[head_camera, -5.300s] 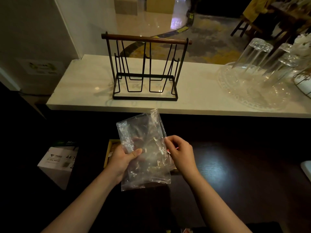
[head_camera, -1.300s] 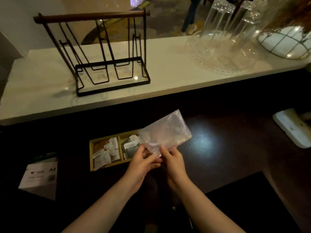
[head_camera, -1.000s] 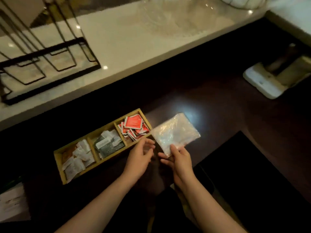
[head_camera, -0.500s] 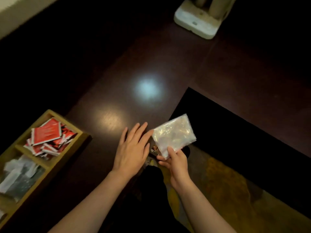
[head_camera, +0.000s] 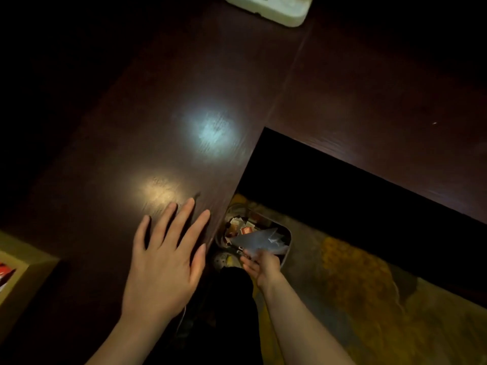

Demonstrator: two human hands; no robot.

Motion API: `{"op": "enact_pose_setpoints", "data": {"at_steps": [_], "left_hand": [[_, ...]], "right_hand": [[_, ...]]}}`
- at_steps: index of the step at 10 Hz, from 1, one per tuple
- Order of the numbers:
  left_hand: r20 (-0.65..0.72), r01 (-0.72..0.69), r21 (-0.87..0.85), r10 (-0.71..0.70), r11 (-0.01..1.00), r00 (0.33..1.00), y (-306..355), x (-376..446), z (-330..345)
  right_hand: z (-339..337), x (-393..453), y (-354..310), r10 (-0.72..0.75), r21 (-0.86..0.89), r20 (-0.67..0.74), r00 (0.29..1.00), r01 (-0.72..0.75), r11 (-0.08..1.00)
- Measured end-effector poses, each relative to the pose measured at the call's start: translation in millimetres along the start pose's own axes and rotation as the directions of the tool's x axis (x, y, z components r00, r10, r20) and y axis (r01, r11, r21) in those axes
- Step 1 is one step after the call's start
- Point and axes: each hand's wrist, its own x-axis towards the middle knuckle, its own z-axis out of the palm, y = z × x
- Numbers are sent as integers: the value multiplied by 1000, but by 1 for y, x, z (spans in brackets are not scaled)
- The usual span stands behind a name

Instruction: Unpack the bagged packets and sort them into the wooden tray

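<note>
My right hand (head_camera: 262, 264) is lowered below the desk edge and pinches the clear plastic bag (head_camera: 259, 239), which looks empty, over an open bin (head_camera: 287, 242) on the floor. My left hand (head_camera: 164, 259) lies flat on the dark wooden desk (head_camera: 131, 127) with its fingers spread, holding nothing. Only a corner of the wooden tray (head_camera: 26, 264) shows at the left edge, with a red packet (head_camera: 4, 272) in it.
The bin holds scraps and wrappers. A white device (head_camera: 268, 7) sits on the desk at the top edge. The desk has an inner corner beside the bin. Yellowish patterned carpet (head_camera: 369, 299) covers the floor at lower right.
My view has swung right and down, so the tray slid almost out of sight. My right hand carried the bag off the desk and down over the bin. My left hand stays flat.
</note>
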Motion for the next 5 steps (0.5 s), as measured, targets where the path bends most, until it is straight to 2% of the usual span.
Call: {"op": "enact_pose_setpoints", "data": {"at_steps": [2, 3, 4, 5], "left_hand": [[-44, -4, 17, 5, 1000, 999, 0, 1, 4], [-48, -5, 21, 6, 1000, 999, 1, 0, 4], [-70, -13, 8, 14, 1000, 997, 2, 0, 3], [-75, -4, -6, 3, 1000, 997, 2, 0, 1]], "right_hand": [[-13, 35, 0, 103, 18, 17, 995, -103, 995], [-25, 40, 2, 85, 27, -30, 996, -84, 996], [-32, 31, -3, 25, -9, -88, 996, -26, 1000], [-36, 14, -21, -163, 38, -70, 984, 166, 985]]}}
